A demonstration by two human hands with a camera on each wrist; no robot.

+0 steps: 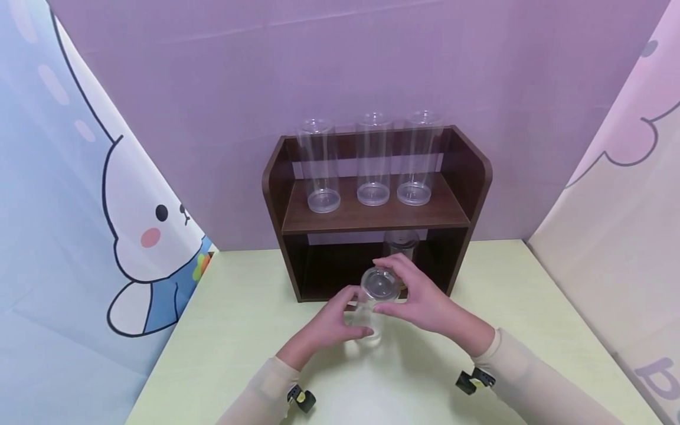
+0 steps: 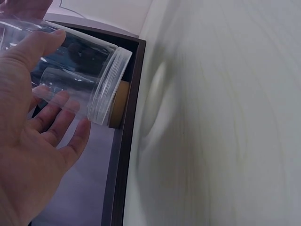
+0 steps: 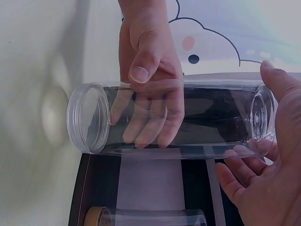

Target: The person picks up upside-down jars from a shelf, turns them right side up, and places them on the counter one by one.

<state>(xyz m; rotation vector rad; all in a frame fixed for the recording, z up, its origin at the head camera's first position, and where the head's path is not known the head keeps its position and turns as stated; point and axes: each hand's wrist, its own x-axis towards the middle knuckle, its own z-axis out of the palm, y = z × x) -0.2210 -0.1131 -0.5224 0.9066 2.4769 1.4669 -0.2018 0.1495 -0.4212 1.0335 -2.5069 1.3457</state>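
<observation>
A clear plastic jar point(image 1: 370, 316) stands between both hands in front of the shelf, its ridged, lid-like end point(image 3: 88, 118) toward the table and its recessed round end point(image 1: 381, 284) up. Around its body, my left hand point(image 1: 334, 321) has the thumb on one side and the fingers on the other. My right hand point(image 1: 417, 295) holds the upper end between thumb and fingers. Through the clear wall, the left fingers point(image 3: 153, 120) show in the right wrist view. Whether the lower end touches the table, I cannot tell.
A dark brown two-tier shelf point(image 1: 375, 221) stands behind the hands. Three clear jars, left point(image 1: 321, 171), middle point(image 1: 373, 162) and right point(image 1: 418, 159), stand on its upper board. Below, another clear jar point(image 1: 401, 239) has a tan end point(image 2: 119, 104). Printed curtains surround the pale table point(image 1: 239, 330).
</observation>
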